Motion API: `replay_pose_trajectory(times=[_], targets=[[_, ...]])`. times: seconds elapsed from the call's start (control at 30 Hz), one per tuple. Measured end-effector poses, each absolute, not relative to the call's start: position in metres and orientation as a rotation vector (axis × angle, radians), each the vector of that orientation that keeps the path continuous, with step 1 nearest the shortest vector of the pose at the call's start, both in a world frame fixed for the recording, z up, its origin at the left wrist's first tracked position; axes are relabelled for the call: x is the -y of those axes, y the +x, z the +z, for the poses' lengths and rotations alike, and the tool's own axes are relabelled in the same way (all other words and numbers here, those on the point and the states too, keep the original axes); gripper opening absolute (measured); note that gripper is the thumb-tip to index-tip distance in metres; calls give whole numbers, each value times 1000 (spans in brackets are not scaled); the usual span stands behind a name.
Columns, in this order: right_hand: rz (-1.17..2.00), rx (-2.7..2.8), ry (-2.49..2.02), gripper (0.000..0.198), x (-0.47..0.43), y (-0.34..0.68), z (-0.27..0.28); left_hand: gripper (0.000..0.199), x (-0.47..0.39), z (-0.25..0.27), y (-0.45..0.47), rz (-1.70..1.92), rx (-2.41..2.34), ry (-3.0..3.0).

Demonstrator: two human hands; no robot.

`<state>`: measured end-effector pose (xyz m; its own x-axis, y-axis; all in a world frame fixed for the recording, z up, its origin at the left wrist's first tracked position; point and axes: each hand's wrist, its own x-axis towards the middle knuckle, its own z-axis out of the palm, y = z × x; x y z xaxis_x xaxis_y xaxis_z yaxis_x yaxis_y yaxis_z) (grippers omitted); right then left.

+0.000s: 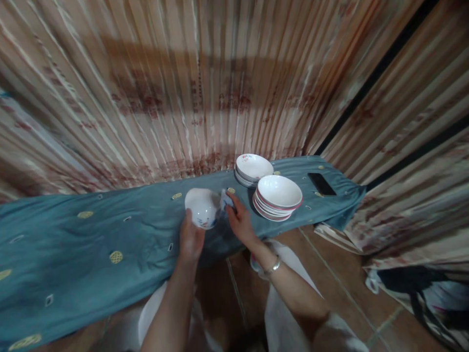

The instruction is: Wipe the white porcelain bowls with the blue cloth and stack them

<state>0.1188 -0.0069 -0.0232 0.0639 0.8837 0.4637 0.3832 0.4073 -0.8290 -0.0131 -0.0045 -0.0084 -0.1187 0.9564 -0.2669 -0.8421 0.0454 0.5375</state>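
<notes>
A white bowl point(203, 203) with a blue pattern is tilted above the cloth, its outer side partly facing me. My left hand point(192, 236) grips it from below at the near left edge. Pinched in the fingers of my right hand point(240, 220) is a pale cloth point(226, 199), held against or close beside the bowl's right side; whether they touch I cannot tell. Just right of that hand stands a stack of red-rimmed white bowls point(279, 193). Behind it sits a shorter stack of white bowls point(254, 167) with a floral print inside.
A blue-green tablecloth point(146, 230) with yellow motifs covers the long narrow table. Near its right end lies a black phone point(321, 184). A patterned curtain point(205, 98) hangs directly behind. At the lower right, a dark bag point(414, 288) rests near the tiled floor point(322, 259).
</notes>
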Motion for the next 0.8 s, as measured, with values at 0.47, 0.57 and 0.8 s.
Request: replay_pose_trajectory(times=[0.47, 0.57, 0.8], targets=[[393, 1839, -1041, 45, 24, 122, -34, 40, 0, -18, -12, 1576, -702, 378], [283, 1902, -1004, 50, 29, 122, -38, 40, 1, -18, -8, 1581, -737, 390], [34, 2110, -971, 59, 26, 121, -38, 38, 6, -11, -3, 1590, -795, 496]])
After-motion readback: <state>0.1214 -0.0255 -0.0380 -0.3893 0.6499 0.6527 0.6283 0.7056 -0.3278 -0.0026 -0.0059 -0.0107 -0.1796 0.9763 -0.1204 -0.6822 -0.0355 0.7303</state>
